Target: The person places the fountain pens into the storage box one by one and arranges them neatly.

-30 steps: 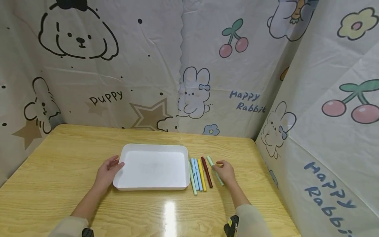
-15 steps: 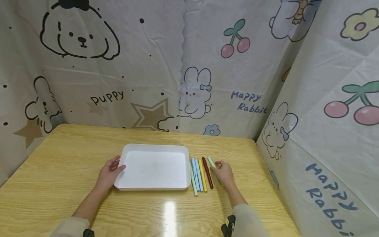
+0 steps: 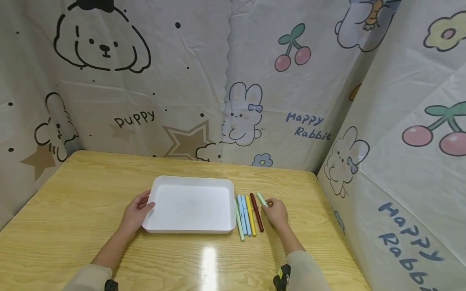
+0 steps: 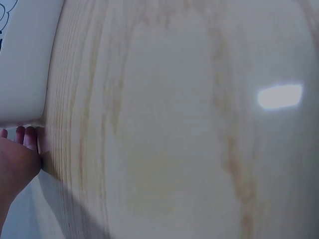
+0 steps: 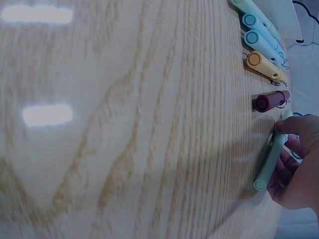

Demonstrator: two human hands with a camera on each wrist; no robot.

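At the left side of a white rectangular tray [image 3: 189, 231], my left hand [image 3: 133, 213] grips the wall, thumb over the rim and fingers outside. In the left wrist view the fingers [image 4: 30, 137] show below the tray's corner. My right hand [image 3: 278, 213] pinches a light green pen [image 5: 269, 165] between thumb and fingers, low over the table. Left of that hand lie a dark red pen [image 3: 257, 212], a yellow pen [image 3: 251, 216], two light blue pens [image 3: 244, 216] and another light green pen [image 3: 239, 222], the last right beside the tray.
The wooden table [image 3: 164, 262] meets a printed cloth [image 3: 189, 81] along its back. A second hanging cloth [image 3: 397, 169] borders the right side. Light reflects off the tabletop near the front.
My right hand now covers more of the light green pen, whose lower end is hidden in the head view. The left hand stays at the tray. The whole view has shifted slightly.
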